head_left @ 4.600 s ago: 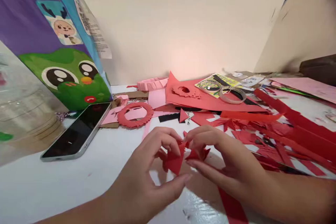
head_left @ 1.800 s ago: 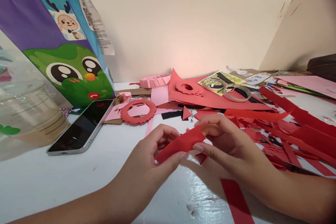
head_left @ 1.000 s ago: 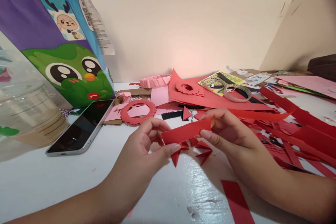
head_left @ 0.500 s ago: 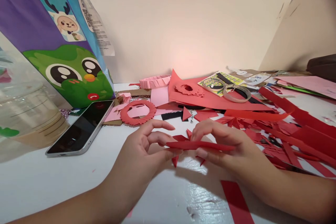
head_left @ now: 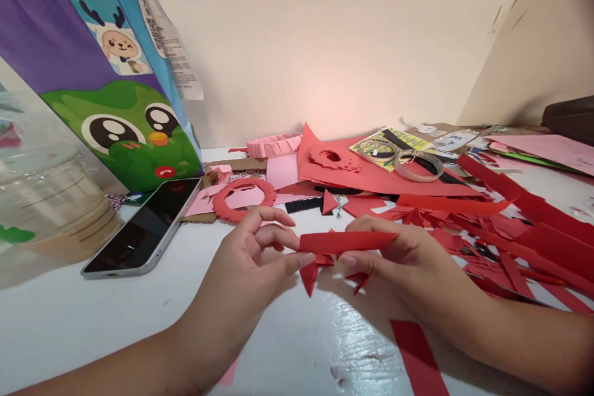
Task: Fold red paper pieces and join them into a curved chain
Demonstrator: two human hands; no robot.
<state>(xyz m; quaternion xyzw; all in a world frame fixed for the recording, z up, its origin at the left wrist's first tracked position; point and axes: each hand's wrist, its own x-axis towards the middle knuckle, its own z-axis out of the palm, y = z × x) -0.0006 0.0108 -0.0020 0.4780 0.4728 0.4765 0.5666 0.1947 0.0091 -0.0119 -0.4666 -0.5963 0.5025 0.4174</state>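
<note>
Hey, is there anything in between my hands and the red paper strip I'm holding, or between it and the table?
Nothing visible separates your left hand or right hand from the red paper strip. Folded red pieces show just below it, partly hidden, seemingly between it and the table.

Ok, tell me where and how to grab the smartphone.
I'd pinch the smartphone by its right long edge, toward the near end, coming from the right: it lies screen up, that edge faces the left hand, and the plastic cup crowds its other side.
</note>
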